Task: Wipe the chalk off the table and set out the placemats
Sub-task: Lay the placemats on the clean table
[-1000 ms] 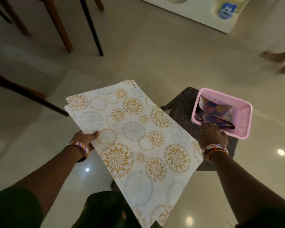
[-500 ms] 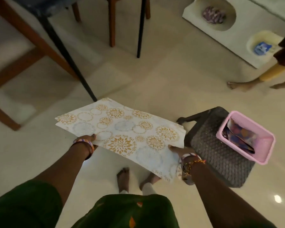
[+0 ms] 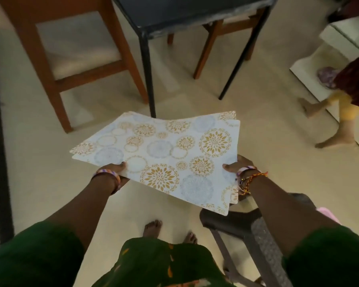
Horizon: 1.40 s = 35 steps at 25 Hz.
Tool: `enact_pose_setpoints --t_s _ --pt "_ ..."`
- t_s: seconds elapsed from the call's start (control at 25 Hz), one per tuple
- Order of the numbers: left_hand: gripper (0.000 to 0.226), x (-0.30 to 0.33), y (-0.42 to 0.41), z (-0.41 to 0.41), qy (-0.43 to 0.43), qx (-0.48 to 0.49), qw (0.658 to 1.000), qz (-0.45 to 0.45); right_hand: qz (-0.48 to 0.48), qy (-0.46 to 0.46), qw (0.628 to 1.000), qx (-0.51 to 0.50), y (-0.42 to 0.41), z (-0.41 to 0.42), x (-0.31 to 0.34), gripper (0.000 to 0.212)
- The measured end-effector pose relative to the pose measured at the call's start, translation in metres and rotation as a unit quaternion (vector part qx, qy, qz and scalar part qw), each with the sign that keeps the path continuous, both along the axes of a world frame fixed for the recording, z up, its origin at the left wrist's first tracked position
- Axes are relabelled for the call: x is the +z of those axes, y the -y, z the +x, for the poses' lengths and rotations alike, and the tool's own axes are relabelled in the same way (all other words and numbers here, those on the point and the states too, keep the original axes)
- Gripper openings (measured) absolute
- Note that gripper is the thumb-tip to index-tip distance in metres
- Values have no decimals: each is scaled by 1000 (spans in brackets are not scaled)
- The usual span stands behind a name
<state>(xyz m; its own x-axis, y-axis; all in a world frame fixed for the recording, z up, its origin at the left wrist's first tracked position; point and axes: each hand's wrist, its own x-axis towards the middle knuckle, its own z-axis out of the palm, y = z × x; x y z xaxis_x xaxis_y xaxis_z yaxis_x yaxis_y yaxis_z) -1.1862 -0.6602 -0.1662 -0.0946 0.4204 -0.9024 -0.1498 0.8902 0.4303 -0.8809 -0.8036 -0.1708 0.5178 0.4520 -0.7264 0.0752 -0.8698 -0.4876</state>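
Note:
I hold a stack of white placemats [image 3: 164,154] printed with gold and pale blue flower circles, flat in front of me above the floor. My left hand [image 3: 116,169] grips the near left edge, thumb on top. My right hand [image 3: 237,166] grips the right edge, thumb on top. The dark table [image 3: 187,11] stands ahead at the top of the view, with only its near edge and black legs showing. No chalk marks are visible from here.
A wooden chair [image 3: 71,52] stands at the left of the table, another [image 3: 226,32] behind it. A dark plastic stool [image 3: 257,235] is by my right leg, with a corner of the pink basket [image 3: 327,214]. Another person's bare legs [image 3: 338,125] step at the right.
My right hand left the pink basket and took the right edge of the placemats. I turned from the stool toward the table, and the mats now lie level between both hands.

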Motion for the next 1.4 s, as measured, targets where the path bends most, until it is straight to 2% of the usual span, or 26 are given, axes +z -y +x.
enact_pose_setpoints --t_s 0.04,0.08,0.24,0.48,0.68,0.76,0.88,1.04,1.12,1.2,1.28,1.4 --pt "38 2 5 4 61 62 996 4 7 25 1000 15 -5 9 9 61" --pt "35 5 6 8 113 81 990 26 14 34 999 31 -11 18 21 61" --pt "10 31 17 22 165 111 977 81 76 34 996 30 -34 54 28 64" --pt "11 58 -27 43 228 151 948 163 186 9 981 49 -93 83 70 48" --pt "19 88 -108 77 257 194 926 195 224 17 973 52 -195 109 94 54" --pt "14 96 -151 90 235 176 932 214 228 2 974 20 -242 119 104 59" --pt "8 115 -223 116 231 166 927 244 209 36 977 -24 -311 137 122 55" --pt "24 132 -308 165 237 139 917 289 213 63 974 -39 -387 154 149 49" --pt "33 132 -334 188 201 56 938 279 216 -13 974 -72 -410 158 160 48" --pt "24 133 -350 204 159 -10 950 267 208 -95 970 -81 -422 165 165 43" --pt "17 136 -366 212 121 -2 962 247 190 -165 959 -131 -429 173 166 33" --pt "36 139 -380 223 95 20 964 248 213 -200 939 -183 -453 199 161 18"
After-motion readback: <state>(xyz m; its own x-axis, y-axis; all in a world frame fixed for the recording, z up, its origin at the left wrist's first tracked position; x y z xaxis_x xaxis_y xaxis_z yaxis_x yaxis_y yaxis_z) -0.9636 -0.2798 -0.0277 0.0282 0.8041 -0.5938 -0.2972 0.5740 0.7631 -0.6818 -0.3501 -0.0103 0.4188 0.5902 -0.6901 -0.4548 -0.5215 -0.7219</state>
